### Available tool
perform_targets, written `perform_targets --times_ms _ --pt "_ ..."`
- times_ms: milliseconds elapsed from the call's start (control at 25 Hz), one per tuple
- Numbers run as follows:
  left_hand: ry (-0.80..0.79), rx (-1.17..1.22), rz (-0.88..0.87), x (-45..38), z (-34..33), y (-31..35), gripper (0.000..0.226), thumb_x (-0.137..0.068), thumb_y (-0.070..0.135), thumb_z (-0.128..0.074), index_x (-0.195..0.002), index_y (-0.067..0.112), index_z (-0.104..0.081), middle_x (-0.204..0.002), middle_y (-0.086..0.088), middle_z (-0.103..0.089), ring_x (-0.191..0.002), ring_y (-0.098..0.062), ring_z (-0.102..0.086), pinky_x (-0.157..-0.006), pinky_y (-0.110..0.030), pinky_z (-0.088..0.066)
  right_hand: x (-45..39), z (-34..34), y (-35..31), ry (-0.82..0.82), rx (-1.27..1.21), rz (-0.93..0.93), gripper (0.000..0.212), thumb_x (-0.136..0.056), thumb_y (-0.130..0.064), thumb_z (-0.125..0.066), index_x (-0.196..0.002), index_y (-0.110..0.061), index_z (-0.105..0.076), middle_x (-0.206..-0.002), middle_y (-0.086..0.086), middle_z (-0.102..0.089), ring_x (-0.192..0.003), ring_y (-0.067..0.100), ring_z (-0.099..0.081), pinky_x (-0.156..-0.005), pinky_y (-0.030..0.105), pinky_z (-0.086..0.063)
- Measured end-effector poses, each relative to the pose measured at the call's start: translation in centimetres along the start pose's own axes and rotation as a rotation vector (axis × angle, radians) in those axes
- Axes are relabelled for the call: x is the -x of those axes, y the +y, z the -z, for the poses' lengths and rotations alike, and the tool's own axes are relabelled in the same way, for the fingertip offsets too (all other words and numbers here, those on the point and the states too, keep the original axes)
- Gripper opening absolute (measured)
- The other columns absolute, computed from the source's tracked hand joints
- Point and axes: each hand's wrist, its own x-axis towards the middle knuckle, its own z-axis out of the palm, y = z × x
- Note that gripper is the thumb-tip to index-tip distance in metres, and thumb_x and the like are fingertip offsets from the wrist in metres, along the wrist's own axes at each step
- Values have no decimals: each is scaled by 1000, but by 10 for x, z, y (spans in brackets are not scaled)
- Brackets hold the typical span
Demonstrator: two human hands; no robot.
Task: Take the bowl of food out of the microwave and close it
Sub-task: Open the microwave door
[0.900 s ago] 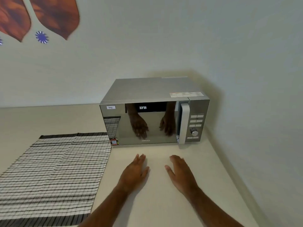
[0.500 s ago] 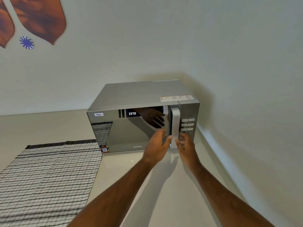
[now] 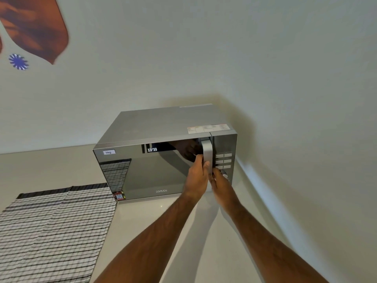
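A silver microwave (image 3: 159,127) stands on the counter in the corner, its mirrored door (image 3: 146,174) closed. My left hand (image 3: 196,177) is wrapped around the lower part of the vertical silver door handle (image 3: 207,149), thumb on its front. My right hand (image 3: 222,187) sits just right of the handle's lower end, fingers curled against it, in front of the control panel (image 3: 224,160). The bowl of food is hidden behind the closed door.
A black-and-white striped cloth (image 3: 51,229) lies on the pale counter (image 3: 204,237) left of the microwave. Walls close in behind and to the right. A red-brown wall decoration (image 3: 34,25) hangs at upper left.
Both hands rose from lying flat on the counter to the door handle. My left hand has closed around the handle; the right hand moved in against it. The door stays closed.
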Motion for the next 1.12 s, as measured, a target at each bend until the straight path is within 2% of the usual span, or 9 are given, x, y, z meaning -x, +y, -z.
perform_targets --times_ms 120,280,520,640,720,800,880,1000,1120 --pt "-1 -3 -9 5 2 0 26 -115 25 -39 -136 16 -50 -122 4 -64 -105 -7 -65 -84 -10 -51 5 -1 1 11 -24 -1 40 -109 -37 -45 -144 -19 -52 -145 7 -62 -136 27 -59 -112 40 -47" --pt "9 -16 -50 16 0 -10 19 -114 23 -40 -127 19 -53 -115 4 -66 -102 -1 -66 -81 -11 -53 16 -5 12 20 29 69 39 -109 -40 -46 -143 -23 -53 -143 4 -64 -133 24 -61 -108 36 -49" --pt "1 4 -36 33 7 -2 22 -114 24 -42 -133 21 -54 -116 9 -64 -104 3 -64 -80 -1 -51 29 -2 9 14 30 90 39 -108 -37 -49 -143 -20 -53 -141 6 -65 -129 25 -64 -101 28 -47" --pt "5 -13 -20 46 10 2 17 -114 28 -43 -127 27 -53 -108 16 -63 -99 5 -64 -78 -7 -51 40 1 8 3 47 118 38 -108 -38 -49 -141 -21 -55 -137 4 -67 -126 22 -66 -105 32 -51" --pt "8 7 -6 57 13 3 18 -113 30 -45 -127 27 -55 -111 14 -66 -102 1 -67 -84 -10 -53 50 3 7 3 90 153 36 -108 -42 -48 -138 -24 -56 -128 -3 -70 -117 15 -69 -102 31 -56" --pt "10 53 -7 71 16 -2 21 -112 33 -46 -129 31 -57 -114 15 -72 -106 -2 -72 -91 -19 -59 66 5 7 6 144 203 32 -107 -42 -50 -132 -24 -59 -114 -13 -68 -99 0 -67 -91 16 -55" --pt "10 107 -15 90 20 -5 18 -111 32 -49 -125 37 -60 -113 17 -74 -107 2 -72 -93 -22 -61 83 3 7 20 185 270 26 -106 -40 -52 -123 -23 -62 -100 -17 -66 -84 -6 -64 -76 4 -50" --pt "31 165 -15 114 32 -6 17 -108 28 -56 -122 29 -66 -109 14 -77 -108 -1 -74 -94 -23 -62 105 -6 10 36 160 361 31 -104 -46 -50 -116 -22 -64 -89 -8 -71 -78 6 -69 -72 9 -53" --pt "36 158 -2 131 47 -6 16 -105 29 -62 -118 25 -71 -107 16 -78 -106 -5 -74 -96 -28 -63 120 -13 13 40 169 403 36 -103 -52 -51 -117 -22 -65 -89 -7 -75 -76 11 -72 -73 18 -60"
